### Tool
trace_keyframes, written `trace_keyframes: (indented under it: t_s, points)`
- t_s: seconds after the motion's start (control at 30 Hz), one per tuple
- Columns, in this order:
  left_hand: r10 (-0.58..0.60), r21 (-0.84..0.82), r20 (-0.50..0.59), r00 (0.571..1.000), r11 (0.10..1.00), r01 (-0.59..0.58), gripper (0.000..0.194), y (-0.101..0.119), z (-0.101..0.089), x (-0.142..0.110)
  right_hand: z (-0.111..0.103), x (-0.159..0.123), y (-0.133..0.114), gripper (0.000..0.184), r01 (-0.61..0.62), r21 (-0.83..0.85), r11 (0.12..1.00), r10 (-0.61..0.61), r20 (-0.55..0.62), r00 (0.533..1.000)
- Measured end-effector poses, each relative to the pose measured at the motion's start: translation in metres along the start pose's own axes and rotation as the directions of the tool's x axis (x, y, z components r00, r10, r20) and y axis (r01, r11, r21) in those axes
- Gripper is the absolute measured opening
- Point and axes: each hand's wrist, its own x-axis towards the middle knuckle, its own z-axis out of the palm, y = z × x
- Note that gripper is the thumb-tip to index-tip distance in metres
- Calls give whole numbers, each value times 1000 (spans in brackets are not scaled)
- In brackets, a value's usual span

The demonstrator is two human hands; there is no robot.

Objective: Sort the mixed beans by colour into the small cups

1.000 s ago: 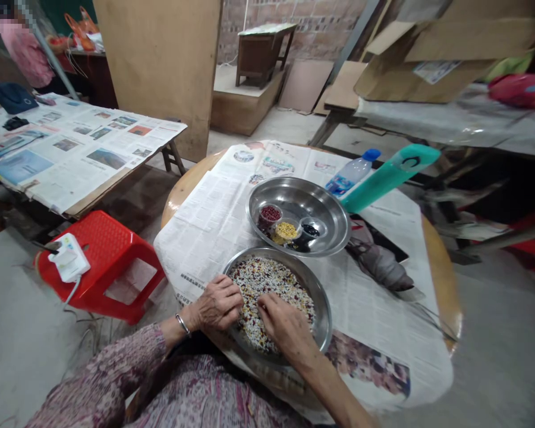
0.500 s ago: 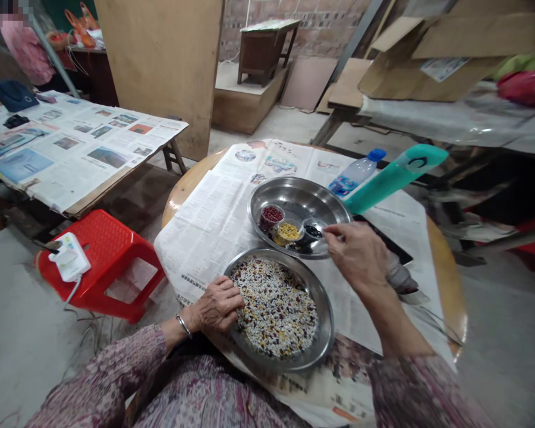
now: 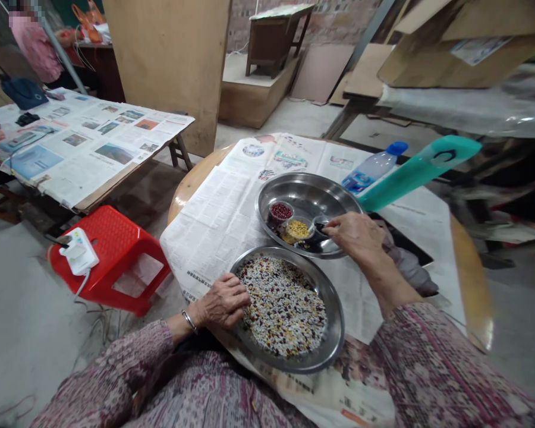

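My left hand (image 3: 225, 300) lies over the left rim of a steel tray (image 3: 336, 342), its fingers curled inward above the grains. Spread over that tray is a mix of white grains (image 3: 285, 309) with dark red, yellow and black beans. My right hand (image 3: 356, 235) has its fingertips pinched at a small clear cup of black beans (image 3: 321, 227); what they hold is hidden. That cup stands in a round steel basin (image 3: 312, 187), beside a cup of yellow beans (image 3: 298, 229) and a cup of red beans (image 3: 280, 211).
Behind the basin lie a plastic bottle (image 3: 370, 169) with a blue cap and a long green case (image 3: 421, 172). Newspaper (image 3: 214, 208) covers the round table. A red stool (image 3: 111, 238) holding a power strip (image 3: 79, 251) is at left. A person in pink (image 3: 31, 44) is far off.
The view has shifted, so the table appears farther right. My right fingertips have come closer over the black bean cup. My left hand stays at the tray's rim.
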Motion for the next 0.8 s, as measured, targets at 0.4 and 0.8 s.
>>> trace_keyframes:
  t_s: [0.4, 0.8]
  points:
    - [7, 24, 25, 1000, 1000, -7, 7, 0, -1, 3, 0, -115, -9, 24, 431, 217, 876, -414, -121, 902]
    - [-5, 38, -11, 1000, 999, 5, 12, 0, 2, 2, 60, -170, -29, 17, 529, 97, 843, -525, -69, 848]
